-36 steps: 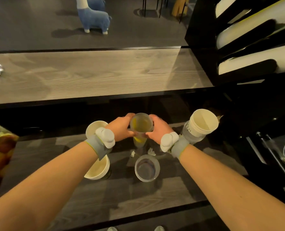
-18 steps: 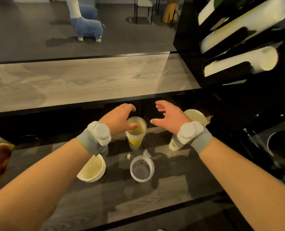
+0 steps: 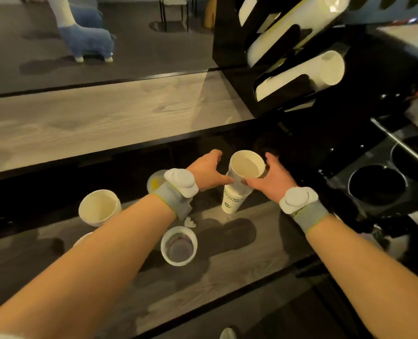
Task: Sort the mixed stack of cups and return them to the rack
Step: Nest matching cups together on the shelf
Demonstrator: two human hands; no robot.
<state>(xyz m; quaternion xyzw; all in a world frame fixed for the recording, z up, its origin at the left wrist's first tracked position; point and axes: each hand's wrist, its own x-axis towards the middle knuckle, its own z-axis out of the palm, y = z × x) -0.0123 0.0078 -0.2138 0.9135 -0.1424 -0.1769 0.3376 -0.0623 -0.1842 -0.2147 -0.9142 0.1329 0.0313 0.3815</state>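
A mixed stack of cups (image 3: 236, 199) stands on the dark wooden lower shelf: a white paper cup (image 3: 247, 165) on top, a clear cup under it, a printed paper cup at the bottom. My left hand (image 3: 209, 171) grips the stack's left side and my right hand (image 3: 272, 178) grips its right side, thumbs on the clear cup. A frosted cup with yellow inside (image 3: 154, 183) stands behind my left wrist. The black cup rack (image 3: 230, 33), with rows of white cups (image 3: 300, 77), rises at the upper right.
A white paper cup (image 3: 98, 207) stands at left, with another cup (image 3: 80, 238) partly hidden under my left forearm. A clear plastic cup (image 3: 178, 245) stands between my arms. A paper scrap (image 3: 190, 222) lies nearby. Round black holders (image 3: 376, 184) sit at right.
Both hands let go of the frosted yellow cup, which now stands on the shelf. They moved right and closed around the mixed stack.
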